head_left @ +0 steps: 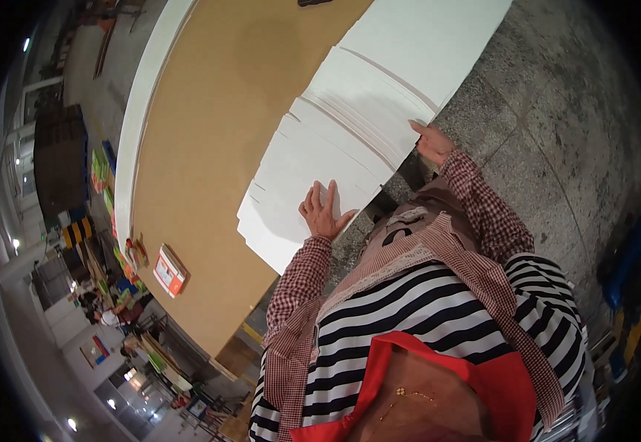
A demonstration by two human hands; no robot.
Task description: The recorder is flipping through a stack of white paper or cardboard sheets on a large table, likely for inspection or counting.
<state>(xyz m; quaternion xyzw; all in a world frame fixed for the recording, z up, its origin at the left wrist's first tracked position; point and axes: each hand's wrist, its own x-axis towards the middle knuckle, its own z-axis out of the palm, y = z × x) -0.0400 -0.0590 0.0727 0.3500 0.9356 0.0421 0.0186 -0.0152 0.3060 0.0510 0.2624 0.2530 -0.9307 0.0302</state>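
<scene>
Nearest the camera in the head view is a black-and-white striped shirt (409, 313) with a red collar (512, 387), a checked apron (464, 269) over it. Beyond the apron, white sheets (361, 132) lie in a fanned, overlapping row along the near side of a brown tabletop (210, 147), running from beside the left sleeve up to the top edge at the right. Their steps show as narrow bands, closest together between the two hands.

The left hand (320, 214) is palm down on the lower-left part of the row, fingers spread and unclosed, thumb pointing right along the near edge; the sheets lie beneath it. The right hand (433, 144) is at the near edge farther up the row, its thumb reaching over a sheet. Its fingers are partly hidden, so whether it pinches that edge I cannot tell.

On the tabletop, well apart from both hands, lies an orange-and-white packet (169, 272). Grey speckled floor (563, 147) spreads to the right, and people (118, 315) appear small at the far left.
</scene>
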